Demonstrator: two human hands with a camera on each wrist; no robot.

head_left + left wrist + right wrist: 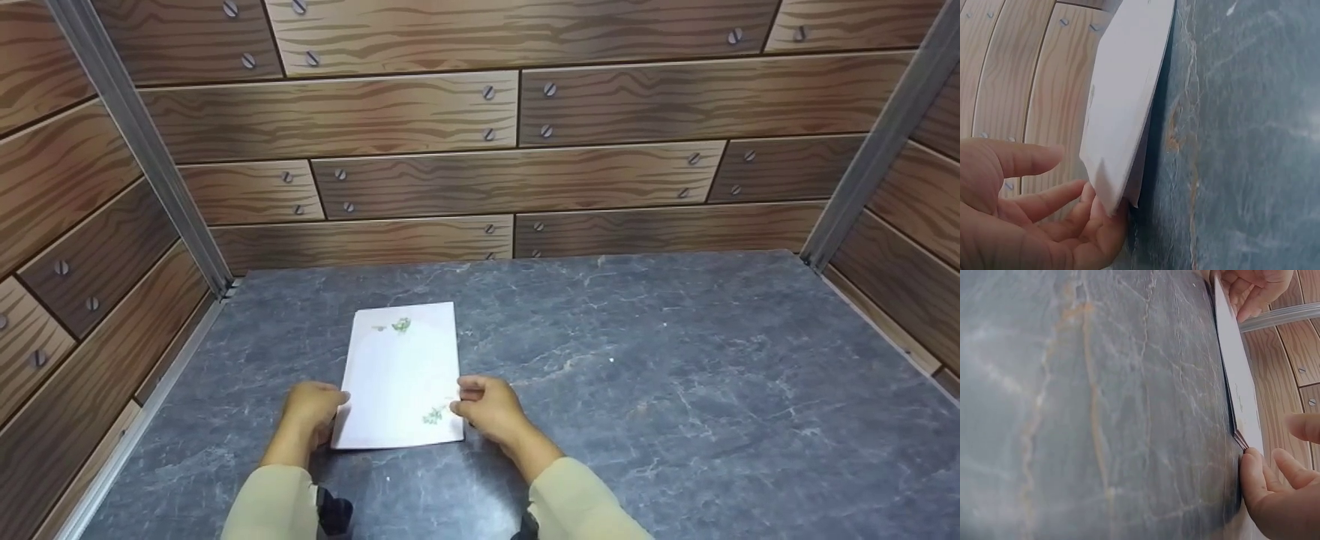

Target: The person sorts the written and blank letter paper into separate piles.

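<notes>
In the head view, white paper (397,375) with small green leaf prints lies on the dark marbled table, its long sides running away from me. My left hand (311,409) holds its left edge near the front corner. In the left wrist view, the fingers (1100,236) curl under the paper's edge while the thumb stands off it; layers part at that corner. My right hand (491,409) grips the opposite edge near the front. Fingertips (1252,464) meet the layered corner in the right wrist view, with the thumb apart from the paper.
The grey marbled tabletop (675,375) spreads mostly to the right of the paper. Wood-print walls (420,112) enclose the back and sides, with metal posts (150,142) at the rear corners. A dark wrist device (334,514) sits at the left sleeve.
</notes>
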